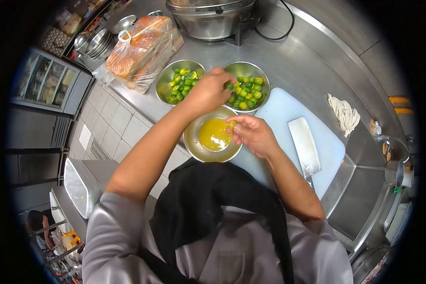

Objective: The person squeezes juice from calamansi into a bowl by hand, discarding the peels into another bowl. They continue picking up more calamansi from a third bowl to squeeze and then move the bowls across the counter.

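Note:
My right hand (252, 135) pinches a small yellow-green citrus fruit (232, 125), perhaps a calamansi, at the edge of a metal bowl. That bowl (192, 147) holds yellow juice (214, 135) and stands close to my body. My left hand (210, 92) is closed above the gap between two more metal bowls, with a dark green citrus fruit (228, 85) at its fingertips. Beside it, the left bowl (163, 89) contains green citrus pieces (182, 81). In the right bowl (266, 89) lie more green and yellowish citrus fruits (247, 92). My left hand partly covers both of these bowls.
A cleaver (305, 146) lies on the white cutting board (329, 142) at my right. Beyond it is a crumpled cloth (343, 114). Bagged bread (139, 54) stands at the counter's left edge, near a large metal pot (210, 23). A lined bin (83, 187) is at left; a person (40, 227) is behind.

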Demonstrator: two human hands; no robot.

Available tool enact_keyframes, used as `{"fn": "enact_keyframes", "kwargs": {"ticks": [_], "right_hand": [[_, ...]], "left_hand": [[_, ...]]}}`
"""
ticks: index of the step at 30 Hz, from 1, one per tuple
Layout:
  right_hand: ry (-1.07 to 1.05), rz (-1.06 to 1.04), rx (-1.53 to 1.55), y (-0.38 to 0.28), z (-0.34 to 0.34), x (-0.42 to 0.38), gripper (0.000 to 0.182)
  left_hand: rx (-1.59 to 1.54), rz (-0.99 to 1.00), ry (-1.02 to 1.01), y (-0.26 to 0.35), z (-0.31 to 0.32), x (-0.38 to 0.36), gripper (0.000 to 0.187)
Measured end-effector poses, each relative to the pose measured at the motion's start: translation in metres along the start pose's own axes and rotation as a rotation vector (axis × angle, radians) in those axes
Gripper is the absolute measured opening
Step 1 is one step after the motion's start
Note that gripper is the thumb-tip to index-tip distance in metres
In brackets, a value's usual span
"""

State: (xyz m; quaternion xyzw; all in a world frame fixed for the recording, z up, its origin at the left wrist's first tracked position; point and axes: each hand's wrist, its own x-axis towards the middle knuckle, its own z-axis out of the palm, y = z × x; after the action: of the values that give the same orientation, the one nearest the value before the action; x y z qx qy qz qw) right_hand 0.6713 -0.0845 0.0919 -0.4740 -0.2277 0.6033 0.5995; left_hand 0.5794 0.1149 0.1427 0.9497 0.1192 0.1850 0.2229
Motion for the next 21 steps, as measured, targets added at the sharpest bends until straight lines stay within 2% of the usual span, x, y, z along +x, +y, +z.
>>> {"fn": "enact_keyframes", "kwargs": {"ticks": [2, 3, 5, 6, 8, 12, 14, 21], "right_hand": [[-0.060, 0.019, 0.164, 0.008, -0.002, 0.004, 0.028], [-0.068, 0.027, 0.159, 0.005, 0.004, 0.004, 0.028], [0.042, -0.010, -0.418, -0.004, 0.018, 0.005, 0.021], [0.025, -0.004, -0.424, 0.000, 0.021, 0.010, 0.021], [0.048, -0.701, -1.339, 0.010, 0.022, 0.018, 0.014], [-0.026, -0.678, -1.458, 0.017, 0.029, 0.023, 0.015], [-0.029, -0.732, -1.545, 0.016, 0.030, 0.025, 0.020], [0.022, -0.696, -1.498, 0.006, 0.030, 0.017, 0.022]], "left_hand": [[-0.305, -0.234, -0.046, 0.019, -0.029, -0.038, 0.023], [-0.306, -0.243, -0.039, 0.021, -0.030, -0.058, 0.023], [-0.241, -0.198, -0.062, 0.019, -0.023, -0.095, 0.023], [-0.238, -0.214, -0.050, 0.017, -0.018, -0.108, 0.023], [-0.120, -0.162, -0.081, 0.018, -0.002, -0.124, 0.026], [-0.003, -0.140, -0.067, 0.010, 0.021, -0.131, 0.018], [0.023, -0.108, -0.040, 0.008, 0.021, -0.132, 0.017], [-0.031, -0.181, -0.035, 0.016, 0.014, -0.129, 0.015]]}}
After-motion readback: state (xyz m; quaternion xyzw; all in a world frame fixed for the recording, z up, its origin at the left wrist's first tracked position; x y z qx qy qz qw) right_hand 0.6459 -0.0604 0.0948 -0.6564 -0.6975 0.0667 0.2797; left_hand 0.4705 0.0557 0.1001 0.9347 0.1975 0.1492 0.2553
